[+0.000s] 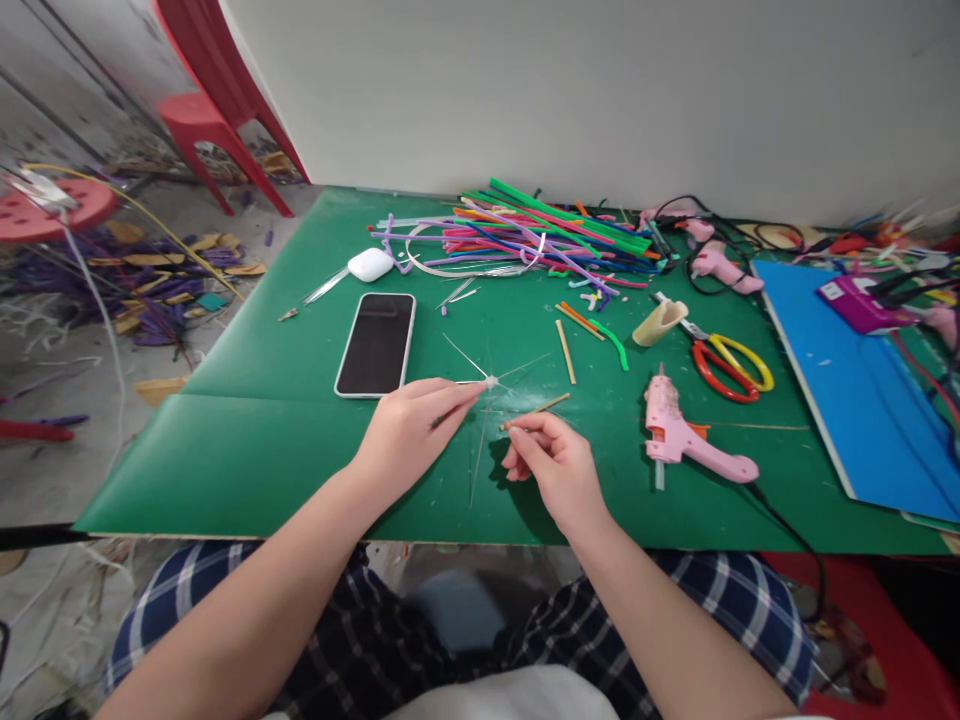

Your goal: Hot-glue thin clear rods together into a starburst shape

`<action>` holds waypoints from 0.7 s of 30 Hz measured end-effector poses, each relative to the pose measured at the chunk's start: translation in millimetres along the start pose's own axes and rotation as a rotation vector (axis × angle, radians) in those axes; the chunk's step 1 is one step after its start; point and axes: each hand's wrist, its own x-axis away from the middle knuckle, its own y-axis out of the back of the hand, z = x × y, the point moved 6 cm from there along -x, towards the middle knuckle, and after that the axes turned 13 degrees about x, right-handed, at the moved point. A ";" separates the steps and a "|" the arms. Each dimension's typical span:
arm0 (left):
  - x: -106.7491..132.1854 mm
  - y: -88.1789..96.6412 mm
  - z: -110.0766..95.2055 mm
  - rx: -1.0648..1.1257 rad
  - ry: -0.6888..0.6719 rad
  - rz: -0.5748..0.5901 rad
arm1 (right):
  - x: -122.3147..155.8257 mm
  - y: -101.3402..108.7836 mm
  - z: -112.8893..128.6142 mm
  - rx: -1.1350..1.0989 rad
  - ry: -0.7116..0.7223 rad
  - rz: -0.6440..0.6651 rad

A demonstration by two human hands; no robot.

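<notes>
A star of thin wire spokes (480, 452) lies on the green tabletop, joined at a whitish hub (491, 382). My left hand (420, 420) is closed with fingers together, their tips pressing on a spoke beside the hub. To the right of the star, my right hand (559, 465) pinches a thin tan stick (553, 404); its small end shows at the fingertips, and the fingers cover part of it. Another tan stick (565, 352) lies beyond, near an orange piece (581, 321) and a bent green pipe cleaner (613, 343).
A phone (376, 345) and white case (370, 265) lie left. Colourful pipe cleaners (525, 240) are heaped at the back. At right are a pink glue gun (686, 435) with its cord, scissors (726, 370), a beige tube (658, 324) and a blue board (847, 380).
</notes>
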 end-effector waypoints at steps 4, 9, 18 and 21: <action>1.0 -0.5 0.5 0.001 0.004 0.002 | 0.6 -0.3 -0.2 0.001 -0.023 -0.008; 0.7 -0.3 0.7 -0.001 0.002 0.005 | 0.7 0.0 0.2 0.004 -0.030 -0.015; 1.0 -1.4 -0.1 -0.012 -0.009 0.008 | 0.8 0.7 0.4 0.003 -0.035 -0.033; 1.0 -1.5 -0.3 -0.015 -0.010 0.008 | 0.6 0.6 0.4 0.003 -0.028 -0.030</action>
